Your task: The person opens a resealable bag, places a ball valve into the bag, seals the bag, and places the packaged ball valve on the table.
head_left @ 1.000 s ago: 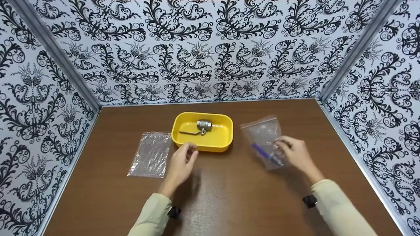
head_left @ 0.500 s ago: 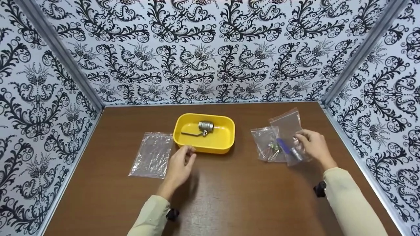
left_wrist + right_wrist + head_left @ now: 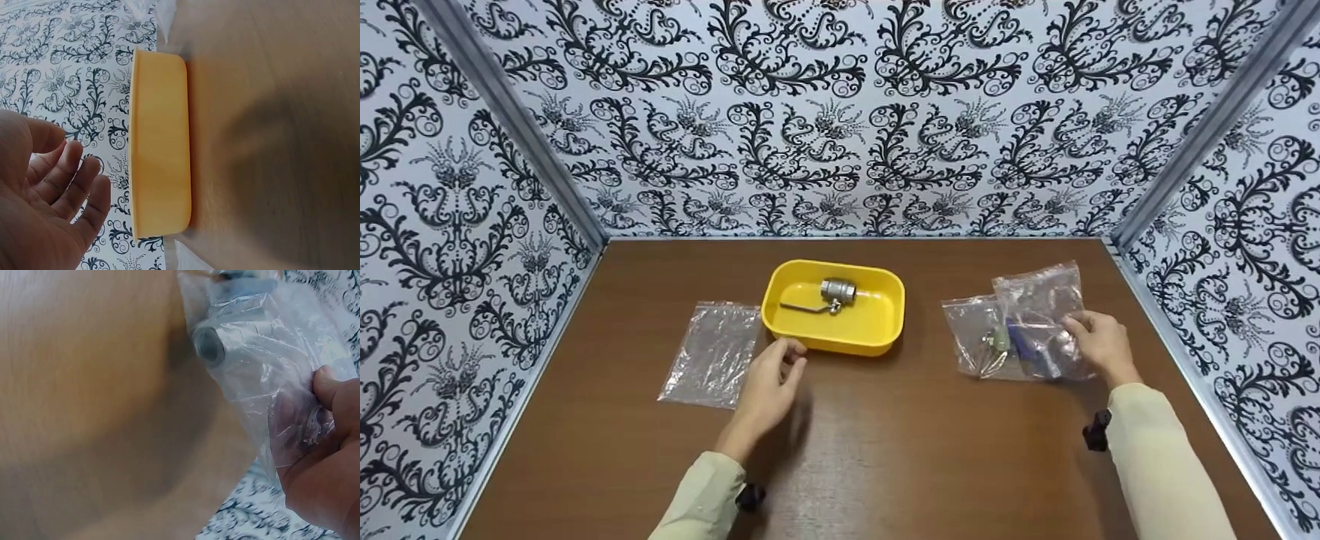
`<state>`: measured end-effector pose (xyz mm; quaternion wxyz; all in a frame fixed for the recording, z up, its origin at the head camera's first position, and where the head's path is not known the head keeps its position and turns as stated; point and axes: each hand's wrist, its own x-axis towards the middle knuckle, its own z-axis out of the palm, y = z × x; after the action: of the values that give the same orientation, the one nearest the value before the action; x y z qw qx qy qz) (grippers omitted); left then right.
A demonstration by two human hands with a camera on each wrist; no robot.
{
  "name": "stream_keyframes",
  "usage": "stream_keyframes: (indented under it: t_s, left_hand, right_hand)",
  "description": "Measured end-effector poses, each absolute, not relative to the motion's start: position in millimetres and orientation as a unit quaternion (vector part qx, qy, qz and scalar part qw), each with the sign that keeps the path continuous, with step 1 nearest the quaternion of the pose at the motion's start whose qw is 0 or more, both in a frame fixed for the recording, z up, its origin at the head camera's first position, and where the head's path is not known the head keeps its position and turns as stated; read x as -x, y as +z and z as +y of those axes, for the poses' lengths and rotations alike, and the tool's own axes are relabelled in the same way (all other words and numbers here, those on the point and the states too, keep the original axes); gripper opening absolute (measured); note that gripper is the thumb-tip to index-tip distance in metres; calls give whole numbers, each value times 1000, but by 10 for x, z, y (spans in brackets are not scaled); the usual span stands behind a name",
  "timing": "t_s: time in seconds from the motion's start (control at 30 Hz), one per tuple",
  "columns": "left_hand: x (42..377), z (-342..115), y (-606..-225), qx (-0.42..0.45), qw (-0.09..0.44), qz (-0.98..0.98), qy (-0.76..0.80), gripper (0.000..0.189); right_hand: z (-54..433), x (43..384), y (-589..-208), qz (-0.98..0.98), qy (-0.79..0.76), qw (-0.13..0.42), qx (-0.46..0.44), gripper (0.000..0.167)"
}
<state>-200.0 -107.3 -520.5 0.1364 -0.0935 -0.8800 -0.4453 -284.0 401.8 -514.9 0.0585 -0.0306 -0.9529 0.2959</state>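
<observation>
My right hand (image 3: 1102, 346) pinches the right edge of a clear zip bag (image 3: 1042, 300). Inside are a blue lever and a silvery metal part; in the right wrist view the metal part (image 3: 214, 346) shows a round open end. That bag overlaps a second zip bag (image 3: 969, 322) with a small greenish and metal item inside. My left hand (image 3: 771, 379) holds nothing, its fingers loosely bent close to the front wall of a yellow tray (image 3: 840, 345). A steel ball valve (image 3: 838, 291) with a lever lies in the tray. Whether the left fingers touch the tray cannot be told.
A flat clear zip bag (image 3: 711, 352) with nothing visible inside lies left of the tray. Patterned panels (image 3: 840, 120) enclose the brown table (image 3: 900, 450) at the back and both sides.
My right hand has carried the bag with the blue lever rightward and lowered it partly over the second bag. The left hand has hardly moved. The camera view has shifted slightly.
</observation>
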Motion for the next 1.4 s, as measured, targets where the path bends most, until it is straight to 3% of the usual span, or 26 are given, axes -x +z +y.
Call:
stream_keyframes:
  t_s: [0.23, 0.4, 0.87, 1.17, 1.4]
  left_hand:
    - [1998, -1078, -5232, 93, 131, -885, -438, 11]
    - [1999, -1084, -5243, 90, 124, -884, -442, 12]
    - [1957, -1147, -5262, 95, 104, -885, -444, 13]
    - [1955, -1293, -5274, 87, 110, -897, -420, 11]
    - [1949, -1408, -5281, 72, 112, -907, -401, 11]
  right_hand:
    - [4198, 2783, -5252, -948, 305, 54, 69, 49]
    - [4268, 2739, -5366, -944, 312, 6, 109, 56]
    - [4365, 2465, -5484, -940, 286, -18, 186, 55]
    - [4122, 2564, -5337, -944, 276, 43, 173, 49]
    - [3645, 2592, -5254, -952, 262, 134, 78, 34]
